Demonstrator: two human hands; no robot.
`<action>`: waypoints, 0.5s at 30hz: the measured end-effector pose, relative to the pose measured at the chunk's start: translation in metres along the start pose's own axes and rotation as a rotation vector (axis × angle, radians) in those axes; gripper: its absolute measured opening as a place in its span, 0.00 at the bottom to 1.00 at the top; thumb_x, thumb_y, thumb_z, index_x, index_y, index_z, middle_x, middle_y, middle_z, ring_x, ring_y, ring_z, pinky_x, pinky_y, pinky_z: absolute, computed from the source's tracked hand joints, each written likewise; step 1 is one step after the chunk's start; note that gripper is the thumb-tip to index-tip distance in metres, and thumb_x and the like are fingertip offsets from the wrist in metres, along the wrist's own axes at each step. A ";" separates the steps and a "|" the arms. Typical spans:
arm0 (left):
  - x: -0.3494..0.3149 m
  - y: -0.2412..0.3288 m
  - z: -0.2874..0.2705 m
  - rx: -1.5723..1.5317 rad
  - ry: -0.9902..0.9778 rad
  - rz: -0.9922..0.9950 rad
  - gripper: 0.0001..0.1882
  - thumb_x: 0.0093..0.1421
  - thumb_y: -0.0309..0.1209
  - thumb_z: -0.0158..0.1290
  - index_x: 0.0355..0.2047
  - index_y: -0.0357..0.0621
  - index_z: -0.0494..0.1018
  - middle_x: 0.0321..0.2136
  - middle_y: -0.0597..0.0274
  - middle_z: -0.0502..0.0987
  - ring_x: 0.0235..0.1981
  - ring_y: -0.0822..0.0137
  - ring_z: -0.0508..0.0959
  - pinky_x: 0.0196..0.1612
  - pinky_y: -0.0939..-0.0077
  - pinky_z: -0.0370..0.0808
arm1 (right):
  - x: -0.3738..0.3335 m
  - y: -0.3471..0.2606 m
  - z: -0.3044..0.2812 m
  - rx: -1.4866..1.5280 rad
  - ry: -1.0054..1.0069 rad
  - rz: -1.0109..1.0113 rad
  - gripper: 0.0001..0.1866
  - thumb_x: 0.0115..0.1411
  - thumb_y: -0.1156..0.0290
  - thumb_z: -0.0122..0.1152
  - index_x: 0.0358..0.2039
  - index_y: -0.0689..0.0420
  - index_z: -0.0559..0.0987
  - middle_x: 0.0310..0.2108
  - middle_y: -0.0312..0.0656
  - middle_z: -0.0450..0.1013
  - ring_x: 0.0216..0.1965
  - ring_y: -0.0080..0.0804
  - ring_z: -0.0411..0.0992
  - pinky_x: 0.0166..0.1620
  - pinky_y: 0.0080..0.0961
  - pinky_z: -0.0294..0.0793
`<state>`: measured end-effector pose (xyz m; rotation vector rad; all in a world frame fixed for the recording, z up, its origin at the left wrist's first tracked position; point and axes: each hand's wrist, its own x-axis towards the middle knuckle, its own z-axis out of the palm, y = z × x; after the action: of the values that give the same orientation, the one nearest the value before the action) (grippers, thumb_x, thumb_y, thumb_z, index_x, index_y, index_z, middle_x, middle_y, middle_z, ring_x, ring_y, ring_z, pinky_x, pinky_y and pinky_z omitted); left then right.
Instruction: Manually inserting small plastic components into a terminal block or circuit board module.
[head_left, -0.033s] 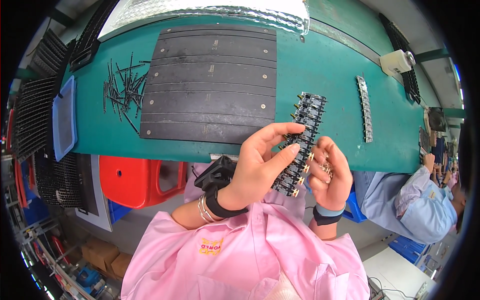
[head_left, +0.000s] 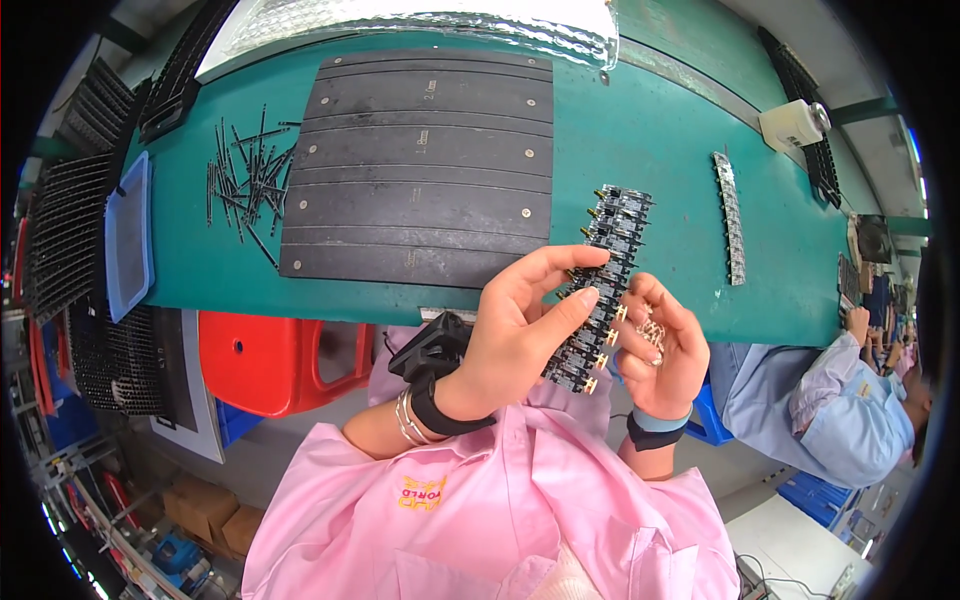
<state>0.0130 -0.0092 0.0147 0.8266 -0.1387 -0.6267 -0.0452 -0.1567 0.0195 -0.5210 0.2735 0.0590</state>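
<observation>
My left hand pinches a long strip of small black circuit-board-like units between thumb and fingers. The strip is tilted, its top end over the green table and its lower end near my body. Short pins stick out along its sides, and small pale gold pieces sit along its lower right edge. Close beside that edge is my right hand, fingers curled around several small pale metal pieces. Its fingertips are near the strip; I cannot tell whether they touch it.
A black grooved plate lies on the green table, with thin black strips piled left of it. Another segmented strip lies to the right. Around are a blue tray, a white bottle, a red stool and a co-worker's sleeve.
My right hand has shifted slightly, its fingers spreading a little around the small metal pieces. My left hand and the strip have stayed in place.
</observation>
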 end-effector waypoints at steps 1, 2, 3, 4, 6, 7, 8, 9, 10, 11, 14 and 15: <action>0.000 0.000 0.000 0.000 -0.001 0.000 0.15 0.55 0.20 0.42 0.44 0.33 0.62 0.34 0.59 0.71 0.32 0.79 0.72 0.33 0.87 0.70 | 0.001 -0.002 -0.002 0.018 -0.011 0.043 0.10 0.58 0.70 0.42 0.37 0.62 0.62 0.25 0.36 0.58 0.14 0.13 0.49 0.12 0.08 0.43; 0.000 0.001 0.000 -0.001 -0.005 -0.003 0.15 0.55 0.20 0.42 0.44 0.33 0.61 0.34 0.59 0.71 0.32 0.79 0.72 0.33 0.87 0.70 | 0.001 -0.003 -0.004 0.036 -0.022 0.085 0.10 0.59 0.69 0.42 0.37 0.61 0.62 0.25 0.36 0.57 0.14 0.13 0.49 0.11 0.08 0.42; 0.000 0.001 0.000 -0.002 -0.007 -0.006 0.14 0.55 0.21 0.42 0.44 0.33 0.61 0.34 0.59 0.71 0.32 0.79 0.72 0.33 0.87 0.70 | 0.001 -0.004 -0.005 0.055 -0.034 0.129 0.10 0.59 0.68 0.41 0.37 0.61 0.62 0.25 0.36 0.57 0.14 0.13 0.48 0.11 0.08 0.41; 0.001 0.001 -0.001 -0.002 -0.009 -0.009 0.14 0.55 0.21 0.42 0.44 0.33 0.61 0.34 0.59 0.72 0.32 0.79 0.72 0.33 0.87 0.70 | 0.001 -0.004 -0.004 0.056 -0.034 0.130 0.10 0.59 0.68 0.41 0.37 0.61 0.62 0.25 0.36 0.57 0.14 0.13 0.48 0.11 0.08 0.41; 0.001 0.000 -0.001 -0.002 -0.005 -0.008 0.14 0.55 0.21 0.42 0.44 0.33 0.61 0.33 0.60 0.72 0.31 0.79 0.72 0.32 0.87 0.71 | 0.001 -0.003 -0.002 0.036 -0.029 0.135 0.10 0.60 0.68 0.40 0.37 0.60 0.63 0.25 0.36 0.57 0.14 0.13 0.48 0.11 0.07 0.41; 0.002 0.000 -0.001 -0.002 -0.003 -0.005 0.14 0.55 0.21 0.42 0.44 0.33 0.61 0.33 0.60 0.72 0.31 0.79 0.72 0.32 0.87 0.71 | 0.001 -0.003 -0.001 0.026 -0.026 0.138 0.10 0.60 0.67 0.39 0.37 0.60 0.63 0.25 0.36 0.57 0.14 0.12 0.48 0.11 0.07 0.41; 0.002 -0.001 -0.001 -0.003 0.000 -0.003 0.14 0.55 0.21 0.42 0.44 0.33 0.61 0.33 0.60 0.72 0.30 0.79 0.72 0.32 0.87 0.71 | 0.001 -0.002 -0.003 0.027 -0.026 0.137 0.10 0.60 0.67 0.39 0.37 0.60 0.63 0.25 0.36 0.57 0.14 0.12 0.48 0.11 0.07 0.41; 0.002 -0.001 -0.001 -0.003 -0.001 -0.004 0.14 0.55 0.21 0.42 0.44 0.33 0.61 0.33 0.60 0.72 0.30 0.79 0.72 0.32 0.87 0.71 | 0.001 0.000 -0.006 0.037 -0.063 0.111 0.10 0.60 0.67 0.38 0.37 0.59 0.63 0.25 0.35 0.56 0.14 0.12 0.48 0.11 0.07 0.41; 0.002 0.000 -0.001 -0.007 -0.003 -0.012 0.14 0.55 0.21 0.42 0.44 0.33 0.61 0.32 0.60 0.72 0.30 0.79 0.72 0.32 0.87 0.71 | 0.002 0.002 -0.010 0.048 -0.100 0.085 0.10 0.61 0.67 0.38 0.37 0.59 0.63 0.25 0.35 0.56 0.14 0.12 0.48 0.11 0.07 0.41; 0.002 0.000 0.000 -0.012 -0.005 -0.019 0.14 0.55 0.21 0.42 0.44 0.33 0.61 0.32 0.60 0.72 0.30 0.79 0.72 0.31 0.87 0.71 | 0.002 0.003 -0.012 0.058 -0.137 0.058 0.10 0.61 0.66 0.37 0.38 0.59 0.63 0.25 0.35 0.56 0.14 0.12 0.48 0.11 0.07 0.41; 0.002 0.000 0.000 -0.013 -0.006 -0.030 0.15 0.55 0.21 0.42 0.44 0.33 0.62 0.32 0.61 0.72 0.29 0.79 0.72 0.31 0.87 0.71 | 0.003 0.006 -0.012 0.113 -0.134 0.028 0.11 0.61 0.65 0.37 0.37 0.58 0.63 0.24 0.34 0.56 0.14 0.12 0.48 0.11 0.07 0.41; 0.002 0.000 0.000 -0.010 -0.005 -0.033 0.15 0.55 0.21 0.42 0.44 0.33 0.62 0.32 0.61 0.72 0.29 0.79 0.72 0.30 0.87 0.71 | 0.004 0.007 -0.012 0.141 -0.132 0.013 0.11 0.61 0.65 0.37 0.37 0.58 0.63 0.24 0.34 0.56 0.15 0.12 0.48 0.12 0.07 0.41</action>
<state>0.0143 -0.0100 0.0144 0.8188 -0.1267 -0.6604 -0.0456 -0.1567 0.0051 -0.3734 0.1508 0.0855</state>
